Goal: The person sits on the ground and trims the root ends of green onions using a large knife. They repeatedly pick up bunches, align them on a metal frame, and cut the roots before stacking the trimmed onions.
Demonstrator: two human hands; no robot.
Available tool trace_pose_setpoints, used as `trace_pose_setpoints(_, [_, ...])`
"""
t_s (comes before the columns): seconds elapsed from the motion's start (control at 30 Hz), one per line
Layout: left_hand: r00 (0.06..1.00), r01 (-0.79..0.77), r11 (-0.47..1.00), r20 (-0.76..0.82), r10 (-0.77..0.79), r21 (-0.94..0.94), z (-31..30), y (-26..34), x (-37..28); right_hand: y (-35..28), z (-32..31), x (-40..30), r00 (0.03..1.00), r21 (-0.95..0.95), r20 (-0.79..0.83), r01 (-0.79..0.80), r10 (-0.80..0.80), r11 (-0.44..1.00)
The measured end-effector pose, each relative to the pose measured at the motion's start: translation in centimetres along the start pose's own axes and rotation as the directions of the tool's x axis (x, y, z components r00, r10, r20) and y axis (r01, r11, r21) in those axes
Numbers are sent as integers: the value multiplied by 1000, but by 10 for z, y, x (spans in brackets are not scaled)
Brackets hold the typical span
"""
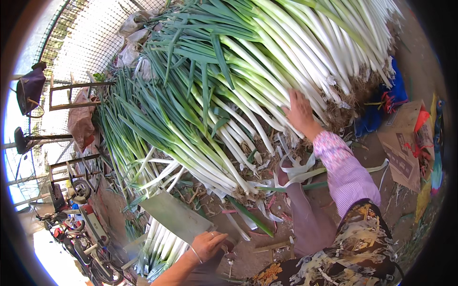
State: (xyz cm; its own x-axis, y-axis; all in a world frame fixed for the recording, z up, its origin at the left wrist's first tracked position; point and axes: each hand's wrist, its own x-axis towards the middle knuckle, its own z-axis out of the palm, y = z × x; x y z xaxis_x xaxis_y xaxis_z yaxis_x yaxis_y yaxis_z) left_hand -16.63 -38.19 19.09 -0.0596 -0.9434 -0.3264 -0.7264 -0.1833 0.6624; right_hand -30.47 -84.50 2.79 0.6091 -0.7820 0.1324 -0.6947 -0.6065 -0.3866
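My right hand (300, 113) reaches forward and rests on the white stalks of the large pile of leeks or long green onions (272, 60), close to their root ends. Below at the left, my left hand (208, 244) lies over the near end of a flat metal sheet or broad blade (177, 216); whether the fingers grip it is not clear. A smaller pile of the same vegetable (200, 161) lies beyond the sheet, roots towards me. More white stalks (164, 241) lie partly under the sheet. Peeled leaves and skins (300, 171) are strewn by my knee.
A cardboard box (402, 143) stands at the right beside a blue plastic bag (383, 103). A small wooden frame (273, 247) is low between my legs. At the left are parked electric bikes or scooters (86, 228), a brown sack (81, 118) and a mesh fence (93, 32).
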Motion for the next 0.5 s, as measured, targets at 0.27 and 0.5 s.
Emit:
trace_pose_setpoints(0.27, [924, 241, 807, -127, -361, -539, 19, 10, 62, -1, 37, 43, 941, -194, 31, -325, 337, 925])
trace_pose_setpoints(0.5, [783, 252, 283, 23, -622, -926, 39, -20, 121, -5, 26, 40, 856, 103, 443, -346, 269, 933])
